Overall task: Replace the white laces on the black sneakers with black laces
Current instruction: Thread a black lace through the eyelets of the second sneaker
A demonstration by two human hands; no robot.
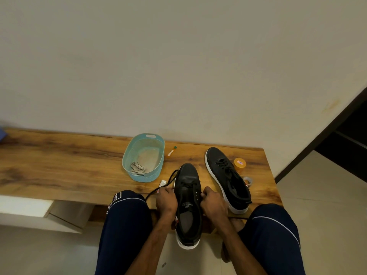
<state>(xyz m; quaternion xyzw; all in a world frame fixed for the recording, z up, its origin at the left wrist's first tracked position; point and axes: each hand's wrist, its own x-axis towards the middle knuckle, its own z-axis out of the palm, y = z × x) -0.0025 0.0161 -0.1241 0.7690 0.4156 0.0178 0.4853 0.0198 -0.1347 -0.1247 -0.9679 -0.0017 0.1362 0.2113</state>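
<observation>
Left hand [166,199] pinches black lace [169,180] | right hand [213,202] curled at eyelets, grip unclear | risk: near sneaker [189,215] overhangs bench [59,165], hard tug may tip it off

Far left of the basket [146,176], a blue object [1,133] is cut off at the edge; far right, a sneaker [224,171] partly hides a ring [249,180] (tape, perhaps).

A single head-worn camera looks forward and down (wide-angle), close over the wooden bench [59,167].
</observation>
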